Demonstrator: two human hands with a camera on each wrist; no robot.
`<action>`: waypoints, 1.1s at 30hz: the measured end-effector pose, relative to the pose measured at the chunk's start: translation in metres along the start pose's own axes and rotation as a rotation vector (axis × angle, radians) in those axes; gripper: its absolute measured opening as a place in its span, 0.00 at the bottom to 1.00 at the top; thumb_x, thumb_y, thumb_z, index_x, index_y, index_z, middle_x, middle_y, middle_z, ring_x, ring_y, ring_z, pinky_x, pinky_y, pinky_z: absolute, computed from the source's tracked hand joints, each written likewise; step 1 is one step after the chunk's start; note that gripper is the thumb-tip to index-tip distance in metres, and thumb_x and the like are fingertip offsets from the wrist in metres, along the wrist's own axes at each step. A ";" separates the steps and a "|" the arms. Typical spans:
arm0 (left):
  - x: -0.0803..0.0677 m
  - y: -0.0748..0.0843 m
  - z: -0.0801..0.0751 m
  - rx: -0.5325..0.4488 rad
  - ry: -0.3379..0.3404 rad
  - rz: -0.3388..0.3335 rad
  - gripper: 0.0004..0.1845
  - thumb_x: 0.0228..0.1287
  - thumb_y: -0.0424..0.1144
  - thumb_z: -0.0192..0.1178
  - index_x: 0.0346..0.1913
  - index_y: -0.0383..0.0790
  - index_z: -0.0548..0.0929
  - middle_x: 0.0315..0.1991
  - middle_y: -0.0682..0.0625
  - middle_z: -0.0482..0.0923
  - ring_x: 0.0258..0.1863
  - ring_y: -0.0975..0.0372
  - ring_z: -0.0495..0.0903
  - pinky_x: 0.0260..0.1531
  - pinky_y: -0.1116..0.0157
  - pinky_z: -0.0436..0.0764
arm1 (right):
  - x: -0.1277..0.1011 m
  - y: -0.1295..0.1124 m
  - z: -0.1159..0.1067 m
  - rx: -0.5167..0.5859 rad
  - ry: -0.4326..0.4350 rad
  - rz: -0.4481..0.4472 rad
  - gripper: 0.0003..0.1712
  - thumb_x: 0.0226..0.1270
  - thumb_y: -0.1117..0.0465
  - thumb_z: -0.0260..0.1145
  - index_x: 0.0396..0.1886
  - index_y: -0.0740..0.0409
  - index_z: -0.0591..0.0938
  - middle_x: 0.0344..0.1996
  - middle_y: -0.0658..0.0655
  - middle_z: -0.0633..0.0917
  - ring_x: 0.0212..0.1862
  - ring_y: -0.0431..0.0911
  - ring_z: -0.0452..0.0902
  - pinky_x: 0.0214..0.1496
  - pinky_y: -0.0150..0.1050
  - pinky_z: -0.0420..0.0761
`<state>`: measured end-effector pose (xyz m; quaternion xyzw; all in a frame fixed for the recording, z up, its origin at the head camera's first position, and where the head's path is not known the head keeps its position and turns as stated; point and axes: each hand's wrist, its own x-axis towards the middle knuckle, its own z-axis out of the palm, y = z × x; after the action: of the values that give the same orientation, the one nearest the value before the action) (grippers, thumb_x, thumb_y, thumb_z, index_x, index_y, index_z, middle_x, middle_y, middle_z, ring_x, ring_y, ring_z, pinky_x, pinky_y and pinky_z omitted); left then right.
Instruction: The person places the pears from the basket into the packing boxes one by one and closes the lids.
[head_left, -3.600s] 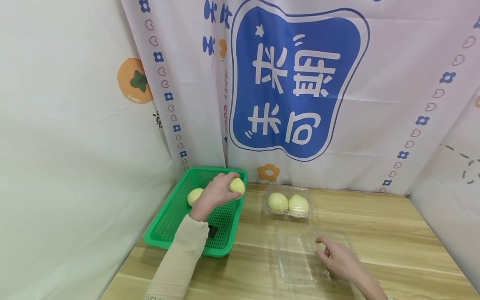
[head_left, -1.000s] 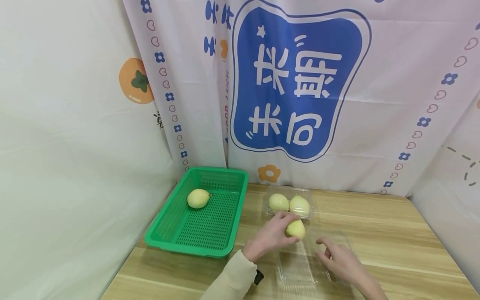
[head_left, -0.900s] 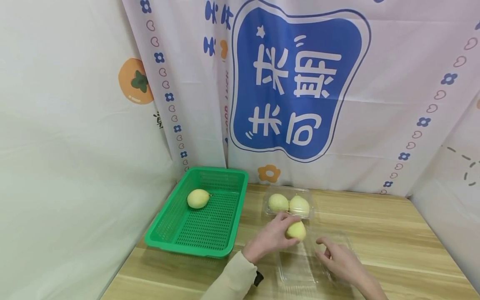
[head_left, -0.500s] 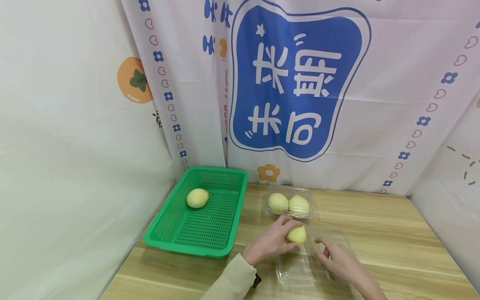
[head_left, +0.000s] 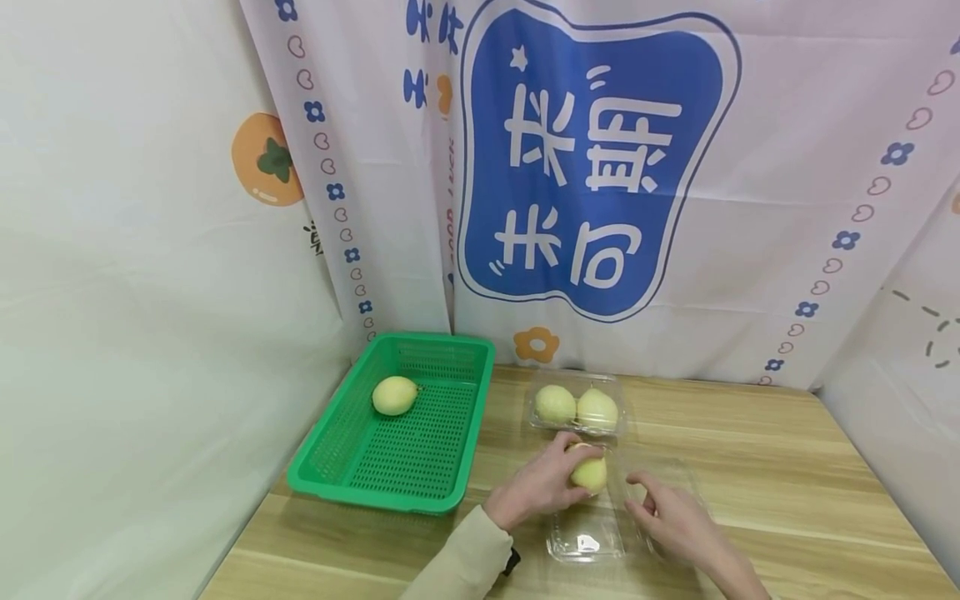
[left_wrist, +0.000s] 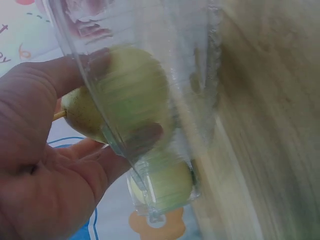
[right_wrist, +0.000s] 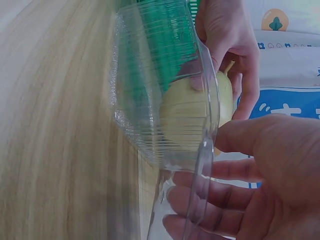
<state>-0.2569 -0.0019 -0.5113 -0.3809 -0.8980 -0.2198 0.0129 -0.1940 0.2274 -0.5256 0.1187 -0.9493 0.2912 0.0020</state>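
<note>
My left hand (head_left: 540,483) grips a pale yellow pear (head_left: 590,473), thumb and fingers round its sides. The pear overlaps the far half of an open clear plastic clamshell box (head_left: 587,546). In the left wrist view, the pear's stem (left_wrist: 59,115) points back towards the palm, and the box's clear wall lies in front of the fingertips. My right hand (head_left: 678,521) is at the box's middle fold, between tray and lid. In the right wrist view, its thumb (right_wrist: 237,134) lies on the plastic rim (right_wrist: 214,100) while its curved fingers show on the other side of that rim.
A green perforated basket (head_left: 375,497) at the left holds one pear (head_left: 395,396). Behind the open box stands a second clear box (head_left: 576,375) with two pears (head_left: 555,406) in it. The wood-grain table (head_left: 772,467) meets a printed curtain (head_left: 675,342) at the back.
Over the earlier frames my left hand took the pear from the basket to the open box, then lowered it. Tray and pear have just shifted slightly left. The right hand has barely moved.
</note>
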 end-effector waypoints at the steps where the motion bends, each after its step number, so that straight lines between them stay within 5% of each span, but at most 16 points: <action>1: 0.000 0.000 0.000 0.000 -0.006 -0.009 0.34 0.58 0.43 0.70 0.69 0.56 0.71 0.63 0.46 0.67 0.53 0.63 0.77 0.51 0.69 0.78 | 0.000 0.000 0.000 0.002 -0.002 0.000 0.22 0.69 0.55 0.64 0.58 0.60 0.76 0.18 0.39 0.76 0.18 0.32 0.67 0.23 0.29 0.70; 14: -0.002 -0.006 0.005 0.093 0.000 0.010 0.30 0.61 0.46 0.67 0.67 0.49 0.73 0.66 0.44 0.71 0.60 0.58 0.76 0.57 0.65 0.78 | 0.001 -0.006 0.003 0.035 -0.005 0.021 0.24 0.69 0.55 0.64 0.60 0.62 0.74 0.20 0.41 0.76 0.18 0.33 0.67 0.22 0.29 0.71; 23: -0.002 -0.008 0.002 0.157 0.039 -0.040 0.25 0.60 0.44 0.69 0.60 0.48 0.77 0.57 0.47 0.72 0.55 0.58 0.71 0.54 0.68 0.77 | 0.000 -0.007 0.004 0.030 0.007 0.030 0.24 0.69 0.55 0.64 0.59 0.62 0.74 0.20 0.40 0.76 0.18 0.33 0.67 0.23 0.29 0.71; 33: 0.003 -0.003 0.003 0.195 0.017 -0.091 0.22 0.57 0.44 0.71 0.49 0.45 0.71 0.53 0.45 0.72 0.52 0.57 0.73 0.51 0.67 0.79 | 0.001 -0.008 0.004 0.044 0.007 0.047 0.26 0.69 0.56 0.64 0.61 0.63 0.73 0.19 0.41 0.76 0.18 0.33 0.68 0.22 0.29 0.71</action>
<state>-0.2607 0.0002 -0.5145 -0.3347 -0.9314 -0.1348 0.0475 -0.1933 0.2186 -0.5251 0.0954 -0.9451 0.3124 -0.0043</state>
